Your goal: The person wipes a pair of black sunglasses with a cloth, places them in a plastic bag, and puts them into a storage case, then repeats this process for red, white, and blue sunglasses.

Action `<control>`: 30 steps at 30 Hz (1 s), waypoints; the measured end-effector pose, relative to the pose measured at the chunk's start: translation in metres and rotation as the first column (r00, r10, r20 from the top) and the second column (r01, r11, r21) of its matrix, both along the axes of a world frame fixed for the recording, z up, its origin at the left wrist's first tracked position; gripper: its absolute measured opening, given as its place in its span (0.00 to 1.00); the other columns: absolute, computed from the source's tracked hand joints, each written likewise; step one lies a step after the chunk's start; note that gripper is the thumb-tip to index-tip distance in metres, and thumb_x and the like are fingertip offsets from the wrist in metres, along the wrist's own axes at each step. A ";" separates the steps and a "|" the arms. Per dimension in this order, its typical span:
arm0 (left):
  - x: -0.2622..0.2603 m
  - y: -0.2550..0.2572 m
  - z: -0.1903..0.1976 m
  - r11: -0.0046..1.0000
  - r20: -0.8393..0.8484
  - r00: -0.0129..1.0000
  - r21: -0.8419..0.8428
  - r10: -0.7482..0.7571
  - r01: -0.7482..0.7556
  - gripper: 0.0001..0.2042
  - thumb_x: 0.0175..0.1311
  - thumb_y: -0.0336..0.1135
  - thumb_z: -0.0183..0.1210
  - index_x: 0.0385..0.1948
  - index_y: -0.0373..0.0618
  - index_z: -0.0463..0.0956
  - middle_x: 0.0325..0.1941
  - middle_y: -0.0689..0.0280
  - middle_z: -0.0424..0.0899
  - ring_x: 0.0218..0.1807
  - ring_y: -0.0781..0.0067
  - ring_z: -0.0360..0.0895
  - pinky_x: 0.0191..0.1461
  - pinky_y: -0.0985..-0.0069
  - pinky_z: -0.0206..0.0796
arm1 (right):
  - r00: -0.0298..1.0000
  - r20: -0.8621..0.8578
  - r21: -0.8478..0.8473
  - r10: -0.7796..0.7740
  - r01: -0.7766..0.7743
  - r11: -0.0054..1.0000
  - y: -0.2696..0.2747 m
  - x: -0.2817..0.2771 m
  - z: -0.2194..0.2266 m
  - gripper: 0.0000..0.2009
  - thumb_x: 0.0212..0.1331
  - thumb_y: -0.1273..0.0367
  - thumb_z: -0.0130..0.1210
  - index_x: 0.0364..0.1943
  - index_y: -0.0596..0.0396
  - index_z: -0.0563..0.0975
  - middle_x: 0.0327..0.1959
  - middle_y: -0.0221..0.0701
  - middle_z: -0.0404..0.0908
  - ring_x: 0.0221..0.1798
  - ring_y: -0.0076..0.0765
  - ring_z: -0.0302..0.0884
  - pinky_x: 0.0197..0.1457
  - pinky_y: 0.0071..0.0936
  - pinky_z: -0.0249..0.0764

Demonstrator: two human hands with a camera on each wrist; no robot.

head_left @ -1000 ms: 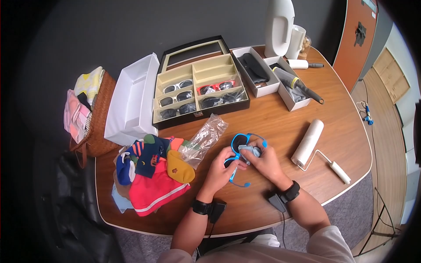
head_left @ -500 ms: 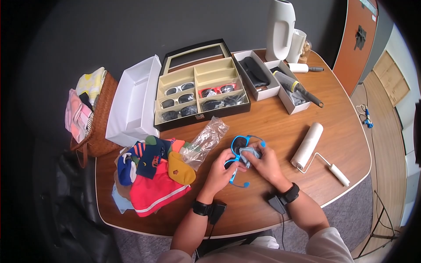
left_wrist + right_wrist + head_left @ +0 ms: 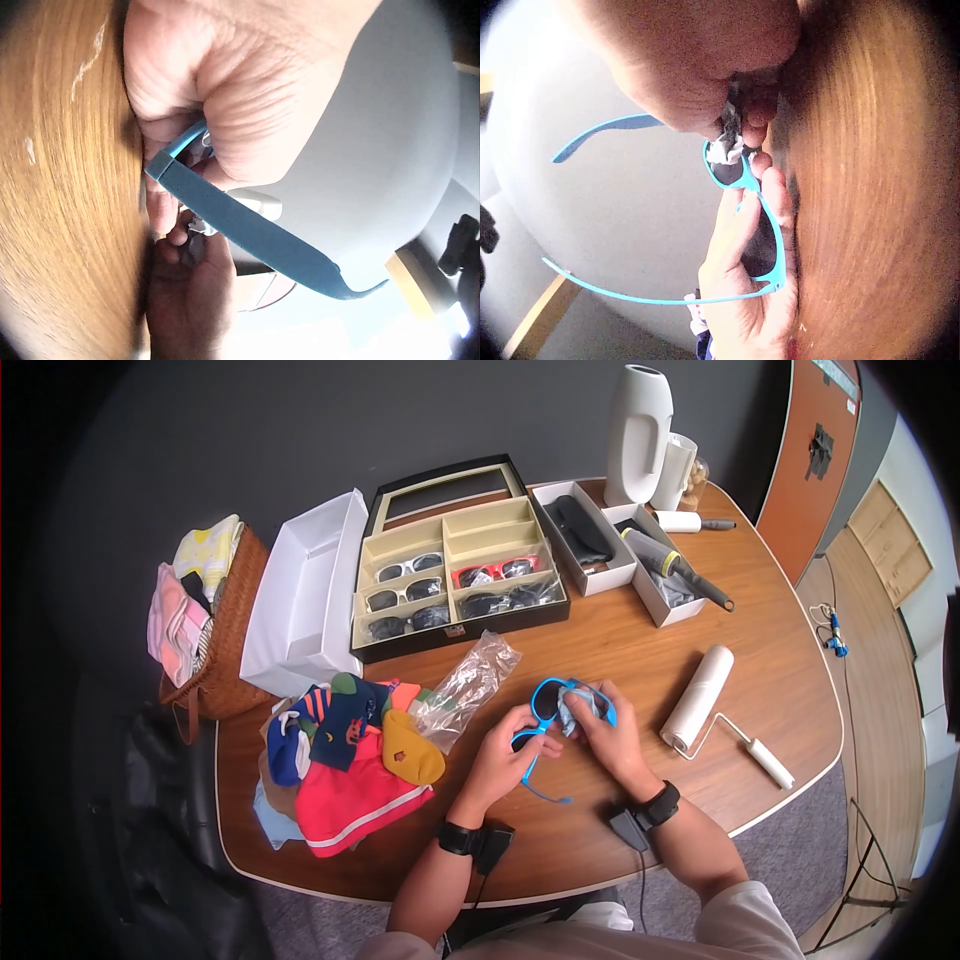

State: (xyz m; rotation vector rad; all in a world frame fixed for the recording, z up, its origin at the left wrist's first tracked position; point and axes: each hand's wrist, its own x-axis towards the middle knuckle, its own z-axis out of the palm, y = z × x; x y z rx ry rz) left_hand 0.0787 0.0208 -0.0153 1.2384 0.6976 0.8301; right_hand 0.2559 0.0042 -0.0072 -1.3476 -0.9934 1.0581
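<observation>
Blue sunglasses point(image 3: 746, 183) were held over the counter point(image 3: 620, 650), on the display case's point(image 3: 530, 618) near side; long axis slanted from left hand point(image 3: 497, 762) toward the case; left hand clamped the frame by the bridge; right hand point(image 3: 613, 743) pinched a cloth point(image 3: 570, 714) against the lens point(image 3: 546, 703) nearer the case.

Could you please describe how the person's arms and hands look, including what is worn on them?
The left hand and the right hand have no gloves. A black wristband circles the left wrist, and a matching black band the right. Beside each sits a dark, box-shaped device with a thin dark cable. The short fabric sleeves are pale.
</observation>
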 end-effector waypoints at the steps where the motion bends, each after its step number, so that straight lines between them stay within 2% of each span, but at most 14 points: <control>1: 0.000 0.000 0.000 1.000 -0.001 1.000 0.000 -0.001 0.001 0.14 0.68 0.20 0.47 0.55 0.32 0.65 0.47 0.56 0.79 0.46 0.65 0.83 0.51 0.71 0.78 | 1.000 -0.005 0.002 -0.001 0.001 1.000 0.000 0.000 -0.001 0.12 0.64 0.66 0.61 0.37 0.63 0.74 0.24 0.30 0.80 0.22 0.17 0.73 0.24 0.18 0.69; 13: 0.000 0.000 0.001 1.000 -0.006 1.000 0.008 -0.008 0.008 0.15 0.68 0.20 0.48 0.55 0.33 0.65 0.48 0.55 0.79 0.46 0.65 0.83 0.51 0.70 0.78 | 1.000 -0.028 0.001 0.011 -0.011 1.000 -0.001 0.000 0.001 0.13 0.65 0.63 0.59 0.36 0.62 0.74 0.24 0.30 0.79 0.21 0.18 0.73 0.23 0.18 0.68; 16: -0.001 0.000 0.000 1.000 -0.010 1.000 0.007 -0.009 0.009 0.15 0.69 0.20 0.48 0.56 0.33 0.65 0.48 0.55 0.79 0.47 0.65 0.83 0.51 0.70 0.78 | 0.999 0.010 -0.030 0.046 -0.045 0.999 -0.001 0.003 -0.001 0.12 0.66 0.62 0.58 0.37 0.58 0.74 0.26 0.28 0.79 0.23 0.18 0.74 0.25 0.17 0.68; 30: 0.000 0.000 0.002 1.000 -0.023 1.000 0.005 -0.015 0.015 0.16 0.69 0.20 0.48 0.57 0.33 0.65 0.49 0.54 0.79 0.46 0.65 0.83 0.51 0.70 0.78 | 0.998 0.030 -0.030 0.060 -0.059 0.998 -0.001 0.002 0.002 0.13 0.68 0.60 0.55 0.38 0.58 0.74 0.26 0.30 0.80 0.23 0.17 0.73 0.24 0.15 0.67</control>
